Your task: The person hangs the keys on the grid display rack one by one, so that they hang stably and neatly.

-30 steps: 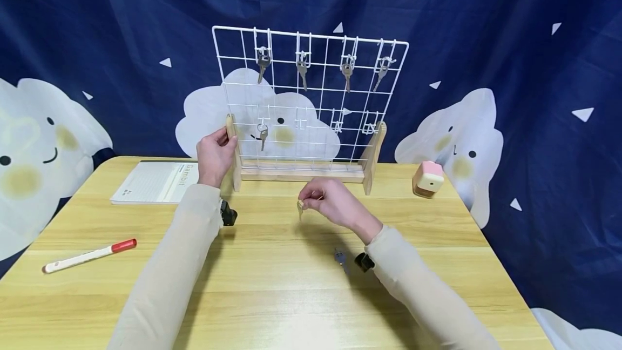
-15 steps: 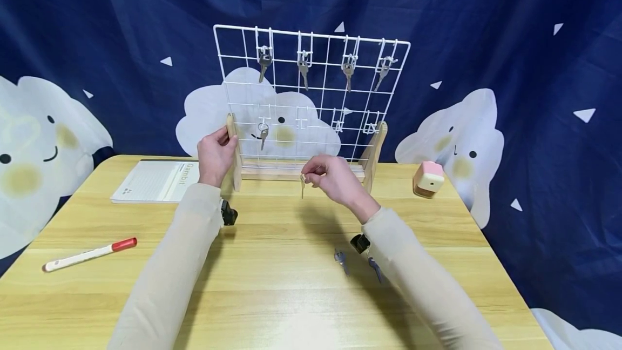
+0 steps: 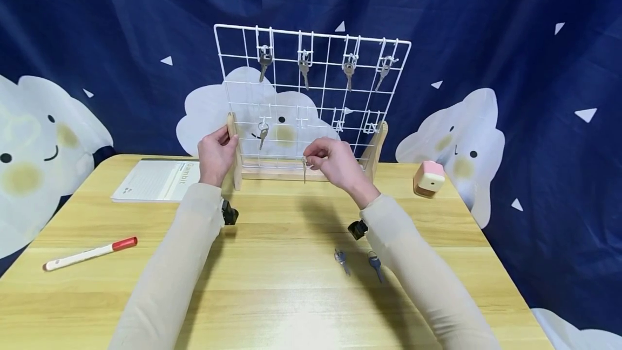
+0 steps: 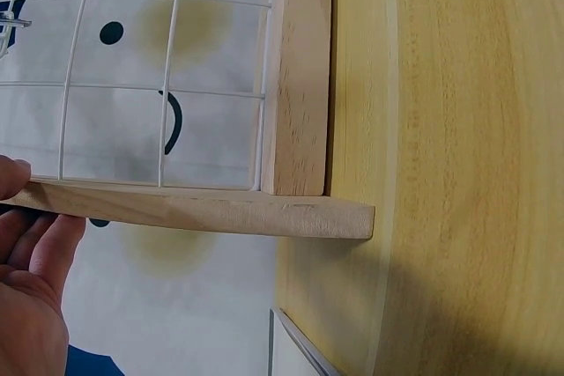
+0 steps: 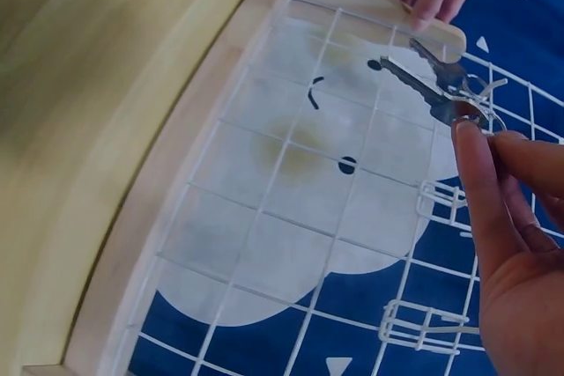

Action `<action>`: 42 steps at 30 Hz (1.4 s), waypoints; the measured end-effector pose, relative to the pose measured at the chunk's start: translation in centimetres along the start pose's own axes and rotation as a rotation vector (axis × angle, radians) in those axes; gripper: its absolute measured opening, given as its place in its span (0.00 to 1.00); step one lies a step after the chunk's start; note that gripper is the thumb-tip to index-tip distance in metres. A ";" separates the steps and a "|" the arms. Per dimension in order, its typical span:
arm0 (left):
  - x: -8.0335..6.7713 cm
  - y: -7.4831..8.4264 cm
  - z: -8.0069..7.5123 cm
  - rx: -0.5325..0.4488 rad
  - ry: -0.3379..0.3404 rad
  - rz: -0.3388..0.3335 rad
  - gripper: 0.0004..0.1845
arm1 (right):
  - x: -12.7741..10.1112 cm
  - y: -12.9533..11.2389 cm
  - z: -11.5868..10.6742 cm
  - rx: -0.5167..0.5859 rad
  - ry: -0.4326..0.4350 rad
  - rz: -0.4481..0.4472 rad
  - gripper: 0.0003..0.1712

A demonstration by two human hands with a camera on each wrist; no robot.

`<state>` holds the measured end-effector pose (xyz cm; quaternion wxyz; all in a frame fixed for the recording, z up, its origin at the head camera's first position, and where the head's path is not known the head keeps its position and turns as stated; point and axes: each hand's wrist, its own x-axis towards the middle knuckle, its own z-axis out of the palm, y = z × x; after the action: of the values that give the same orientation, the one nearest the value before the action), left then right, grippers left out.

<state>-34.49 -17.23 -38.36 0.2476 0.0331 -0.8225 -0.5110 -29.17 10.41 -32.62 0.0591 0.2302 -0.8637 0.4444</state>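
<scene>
My left hand (image 3: 214, 158) grips the left wooden upright (image 4: 203, 210) of a white wire grid rack (image 3: 311, 33), thumb on one side and fingers on the other. By its ring, my right hand (image 3: 335, 165) pinches a small metal key (image 5: 412, 85) in front of the grid's lower part. Close to it in the right wrist view, another key (image 5: 434, 59) hangs from a lower-row hook. Along the upper row hang several keys, such as the leftmost key (image 3: 264, 61). Lower-row hooks (image 5: 427, 325) right of the hanging key carry nothing.
Two keys with rings, a nearer-middle key (image 3: 342, 261) and one beside the right sleeve (image 3: 375, 268), lie on the wooden table (image 3: 272, 296). A notebook (image 3: 150, 181) and red-capped marker (image 3: 92, 254) lie left. At right stands a pink-and-cream box-shaped object (image 3: 428, 179).
My right hand has risen and moved forward toward the grid with the key. The key under the right sleeve has come into view. My left hand stays on the upright.
</scene>
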 end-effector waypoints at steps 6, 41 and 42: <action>0.0 0.0 0.0 0.012 0.004 -0.001 0.21 | 1.2 -0.9 -0.4 -0.023 0.055 -0.009 0.04; -0.1 0.0 0.1 0.022 0.010 -0.015 0.21 | 5.0 -0.8 -0.1 -0.196 0.188 0.051 0.06; -0.1 -0.1 0.1 0.022 0.010 -0.016 0.21 | 4.8 -0.8 -0.1 -0.223 0.183 0.045 0.07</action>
<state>-34.47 -17.12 -38.49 0.2472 0.0450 -0.8266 -0.5036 -33.06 8.40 -30.52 0.1528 0.1611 -0.9037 0.3660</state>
